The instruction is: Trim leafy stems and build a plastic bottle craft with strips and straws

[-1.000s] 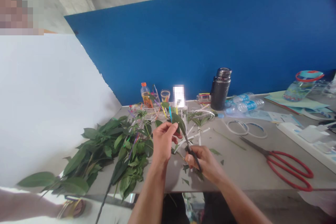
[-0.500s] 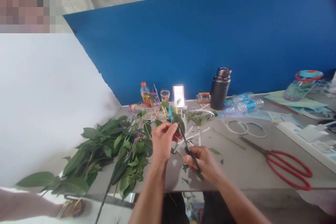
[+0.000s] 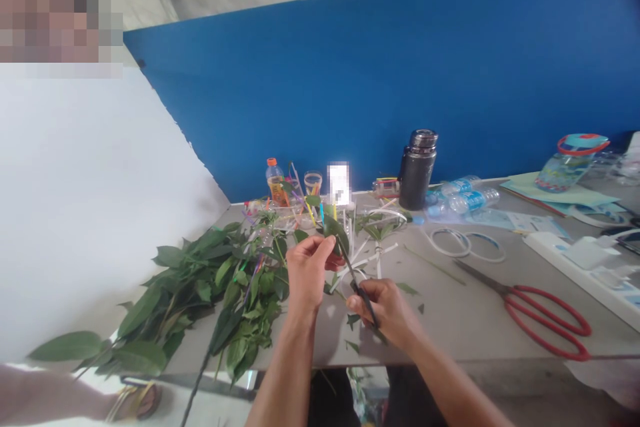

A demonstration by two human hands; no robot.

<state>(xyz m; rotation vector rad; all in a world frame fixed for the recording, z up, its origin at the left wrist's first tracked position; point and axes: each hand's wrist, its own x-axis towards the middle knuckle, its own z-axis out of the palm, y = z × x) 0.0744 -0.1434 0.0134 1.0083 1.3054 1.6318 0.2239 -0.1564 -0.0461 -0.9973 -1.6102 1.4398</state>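
Note:
My left hand (image 3: 309,270) pinches a dark green leaf (image 3: 336,230) between thumb and fingers above the middle of the table. In my right hand (image 3: 387,310) are black-handled scissors (image 3: 369,303), their narrow blades pointing up and left to the leaf's edge. Whether the blades are parted is hard to make out. Beneath both hands lie small leaf scraps (image 3: 353,345). To the left of my left hand spreads a big heap of leafy branches (image 3: 193,273). White strips and coloured straws stand or lie just beyond my fingers.
Large red-handled scissors (image 3: 545,320) lie at the right, near a white power strip (image 3: 590,280). Farther back are a black thermos (image 3: 417,170), plastic water bottles (image 3: 470,200) and an orange-capped bottle (image 3: 275,183). A blue panel (image 3: 350,87) borders the back. At left is another person in white.
The scissors and my right hand have shifted slightly left. My left hand keeps hold of the leaf in nearly the same place. The whole view has moved a little.

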